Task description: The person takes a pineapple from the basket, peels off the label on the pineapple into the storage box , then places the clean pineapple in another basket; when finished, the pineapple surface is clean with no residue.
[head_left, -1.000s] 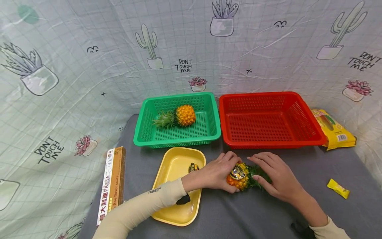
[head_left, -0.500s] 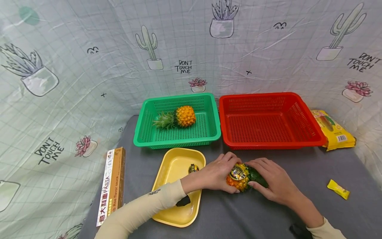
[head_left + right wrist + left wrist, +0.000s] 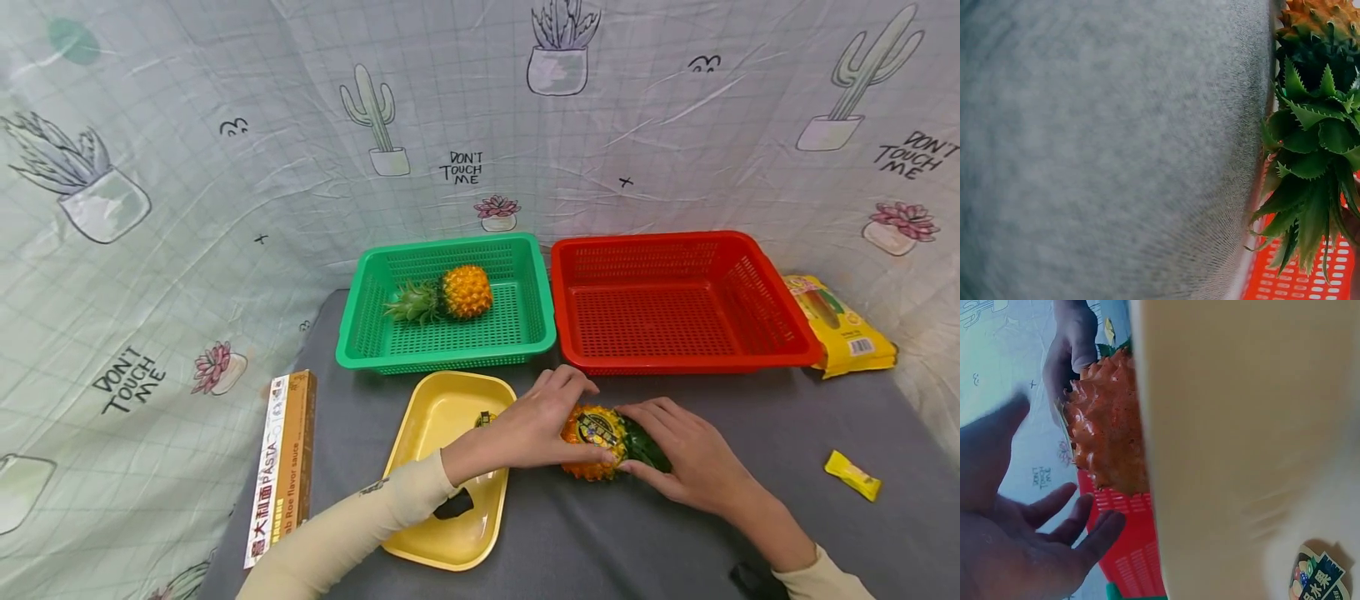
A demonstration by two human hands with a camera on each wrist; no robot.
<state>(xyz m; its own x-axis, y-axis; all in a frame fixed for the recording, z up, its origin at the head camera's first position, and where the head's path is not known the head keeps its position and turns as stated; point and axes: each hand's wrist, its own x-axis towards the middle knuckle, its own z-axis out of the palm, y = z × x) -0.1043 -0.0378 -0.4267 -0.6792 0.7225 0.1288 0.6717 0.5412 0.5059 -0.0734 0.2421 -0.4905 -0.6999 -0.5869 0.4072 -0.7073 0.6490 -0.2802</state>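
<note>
A grey table (image 3: pixel 600 537) carries a red basket (image 3: pixel 645 317), a green basket (image 3: pixel 450 360) just beside it, and, nearer the person, a yellow tray (image 3: pixel 442 546). A pasta box (image 3: pixel 281 471) lies left of the tray, and a yellow bag (image 3: pixel 843 333) beside the red basket. The right hand (image 3: pixel 690 457) grips the labelled pineapple (image 3: pixel 617 435) round its leafy end; the left hand (image 3: pixel 542 417) has its fingers spread, apart from the fruit's other end. This pineapple is sideways between the hands, before the red basket. A second pineapple (image 3: pixel 467 292) lies in the green basket. A small yellow packet (image 3: pixel 852 476) lies at far right.
</note>
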